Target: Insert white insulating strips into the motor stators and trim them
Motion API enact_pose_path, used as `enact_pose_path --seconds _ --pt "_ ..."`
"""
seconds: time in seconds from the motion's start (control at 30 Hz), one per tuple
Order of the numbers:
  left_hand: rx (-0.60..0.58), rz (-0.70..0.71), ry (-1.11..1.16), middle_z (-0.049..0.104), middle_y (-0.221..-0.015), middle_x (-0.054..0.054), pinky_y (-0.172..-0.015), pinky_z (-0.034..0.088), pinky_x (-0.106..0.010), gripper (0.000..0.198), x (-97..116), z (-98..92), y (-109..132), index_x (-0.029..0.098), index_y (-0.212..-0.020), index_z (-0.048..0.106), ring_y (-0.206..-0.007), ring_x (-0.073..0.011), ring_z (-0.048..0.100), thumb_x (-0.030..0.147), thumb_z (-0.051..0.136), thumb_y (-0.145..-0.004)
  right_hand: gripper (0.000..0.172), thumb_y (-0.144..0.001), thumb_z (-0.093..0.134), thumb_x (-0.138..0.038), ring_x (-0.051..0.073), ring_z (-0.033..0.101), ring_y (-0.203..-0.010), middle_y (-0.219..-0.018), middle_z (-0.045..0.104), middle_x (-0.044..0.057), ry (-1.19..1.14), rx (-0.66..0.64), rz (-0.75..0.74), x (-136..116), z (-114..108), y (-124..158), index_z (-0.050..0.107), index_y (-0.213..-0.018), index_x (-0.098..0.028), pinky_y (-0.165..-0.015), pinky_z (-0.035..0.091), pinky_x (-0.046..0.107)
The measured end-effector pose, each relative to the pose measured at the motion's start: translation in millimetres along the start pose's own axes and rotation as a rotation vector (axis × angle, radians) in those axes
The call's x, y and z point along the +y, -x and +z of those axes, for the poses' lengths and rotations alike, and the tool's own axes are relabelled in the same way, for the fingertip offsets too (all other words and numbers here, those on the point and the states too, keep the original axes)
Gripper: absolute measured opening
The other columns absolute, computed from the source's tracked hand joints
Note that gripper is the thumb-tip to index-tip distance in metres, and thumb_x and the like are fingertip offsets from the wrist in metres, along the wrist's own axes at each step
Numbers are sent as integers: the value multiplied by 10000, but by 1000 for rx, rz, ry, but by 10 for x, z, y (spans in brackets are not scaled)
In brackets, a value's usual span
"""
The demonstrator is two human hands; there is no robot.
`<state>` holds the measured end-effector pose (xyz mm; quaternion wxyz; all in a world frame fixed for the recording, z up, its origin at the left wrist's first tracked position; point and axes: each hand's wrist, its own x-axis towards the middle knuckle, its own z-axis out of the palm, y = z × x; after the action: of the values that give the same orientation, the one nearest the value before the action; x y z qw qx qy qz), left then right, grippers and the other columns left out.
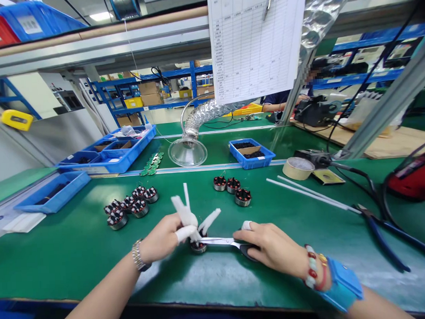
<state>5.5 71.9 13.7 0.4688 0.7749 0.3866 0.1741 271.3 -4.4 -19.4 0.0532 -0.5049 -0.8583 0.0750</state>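
Note:
My left hand (162, 238), with white coverings on its fingertips, pinches flat white strips (180, 209) that stick up above a small round motor (199, 249) with a metal rim. Another white strip (211, 220) leans out to the right from the same spot. From the right, my right hand (271, 248) grips a pair of scissors (220, 241) by dark handles. Its blades reach the base of the strips, just over the motor; whether they are closed on a strip I cannot tell. My left fingers partly hide the motor's top.
Several similar motors (139, 207) stand at left, and three motors (242, 197) farther back. Blue-handled cutters (379, 239), white rods (311, 194) and a tape roll (298, 168) lie at right. A fume-hood funnel (187, 152) and blue bin (252, 160) are behind. Another person's arm (275, 106) shows beyond.

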Motion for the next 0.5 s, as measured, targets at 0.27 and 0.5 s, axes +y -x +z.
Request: enact_pose_path --seconds 0.27,0.5 --pt "286 -172 498 639 -1009 -93 -819 383 -311 235 -419 -169 -183 156 -878 618 -975 -231 533 309 577 -704 372 -692 533 -174 185 579 -825 -968 602 24 -160 26 119 -438 256 264 560 -1043 -295 -745 441 315" --pt "65 -248 676 626 -620 -33 -562 449 -302 212 -408 214 -485 164 -733 512 -581 -180 596 303 636 -631 401 -685 506 -155 177 596 -806 -927 616 22 -161 94 190 -441 357 153 557 -1059 -288 -718 455 308"
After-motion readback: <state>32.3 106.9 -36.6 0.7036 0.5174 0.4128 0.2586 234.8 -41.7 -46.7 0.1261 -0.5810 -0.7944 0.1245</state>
